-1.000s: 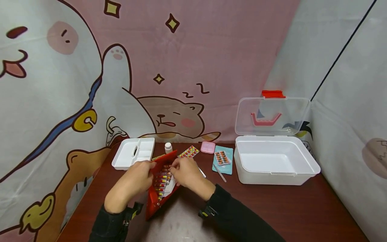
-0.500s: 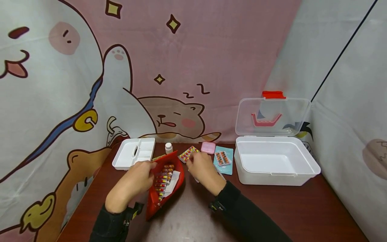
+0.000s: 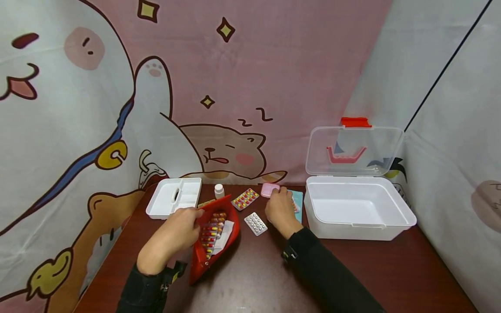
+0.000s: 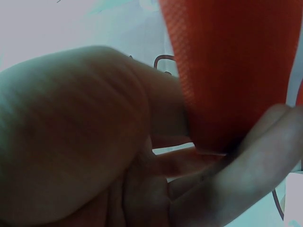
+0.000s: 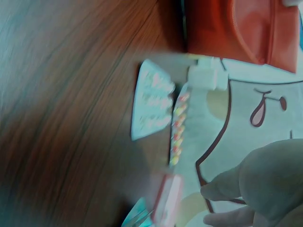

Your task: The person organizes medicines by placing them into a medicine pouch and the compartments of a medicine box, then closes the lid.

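A red pouch (image 3: 200,266) stands open on the table, with capsule blister packs (image 3: 208,237) and a folded white paper (image 3: 225,237) inside. My left hand (image 3: 176,230) pinches its upper left edge; the left wrist view has thumb and fingers around the red flap (image 4: 236,71). My right hand (image 3: 281,211) is over the pink case (image 3: 269,189) and the light-blue packet (image 3: 298,200), partly covering both. In the right wrist view its fingers (image 5: 225,187) extend loosely near the pink case, holding nothing. A silver blister pack (image 3: 256,224) lies between the pouch and the right hand.
Behind the pouch are a small white bottle (image 3: 219,191) and a blister pack with colourful pills (image 3: 245,199). A white compartment tray (image 3: 160,202) sits at the back left. The white storage box (image 3: 360,231) is on the right, its clear lid (image 3: 354,165) raised.
My right hand has left the pouch and moved right to the pink case and blue packet. The silver blister pack has come into view on the table. My left hand has stayed on the pouch.
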`<action>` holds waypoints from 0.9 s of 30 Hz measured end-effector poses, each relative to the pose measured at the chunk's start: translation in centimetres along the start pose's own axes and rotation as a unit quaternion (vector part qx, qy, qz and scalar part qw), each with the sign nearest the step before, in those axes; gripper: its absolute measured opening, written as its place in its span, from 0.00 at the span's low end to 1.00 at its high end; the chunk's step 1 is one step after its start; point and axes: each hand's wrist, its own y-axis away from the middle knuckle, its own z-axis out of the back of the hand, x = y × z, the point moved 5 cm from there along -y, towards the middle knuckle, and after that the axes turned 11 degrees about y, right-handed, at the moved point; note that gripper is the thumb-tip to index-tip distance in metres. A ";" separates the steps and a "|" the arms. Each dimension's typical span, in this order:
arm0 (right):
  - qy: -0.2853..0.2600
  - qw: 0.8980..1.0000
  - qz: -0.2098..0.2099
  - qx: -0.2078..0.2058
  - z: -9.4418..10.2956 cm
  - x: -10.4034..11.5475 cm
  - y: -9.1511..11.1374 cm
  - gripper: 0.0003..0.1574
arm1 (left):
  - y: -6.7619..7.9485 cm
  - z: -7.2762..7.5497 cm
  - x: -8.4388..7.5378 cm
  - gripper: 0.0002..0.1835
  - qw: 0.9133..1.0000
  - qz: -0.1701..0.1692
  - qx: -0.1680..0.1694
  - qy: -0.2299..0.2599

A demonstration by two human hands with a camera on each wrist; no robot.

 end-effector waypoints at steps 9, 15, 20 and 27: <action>0.023 0.995 -0.051 0.080 -1.5 -2.3 -0.6 0.32 | -0.1 0.1 0.0 0.25 1.000 0.002 -0.001 -0.003; 0.027 0.994 -0.057 0.086 -2.4 -3.2 -0.7 0.32 | -0.1 0.1 0.0 0.25 1.000 0.009 0.000 0.004; 0.042 0.993 -0.056 0.091 -3.0 -3.7 -0.7 0.33 | 0.0 0.1 0.0 0.25 1.000 0.011 0.002 0.010; 0.082 0.994 -0.030 0.071 -3.1 -3.9 -0.9 0.29 | 0.1 0.2 -0.1 0.24 1.000 -0.012 -0.007 -0.004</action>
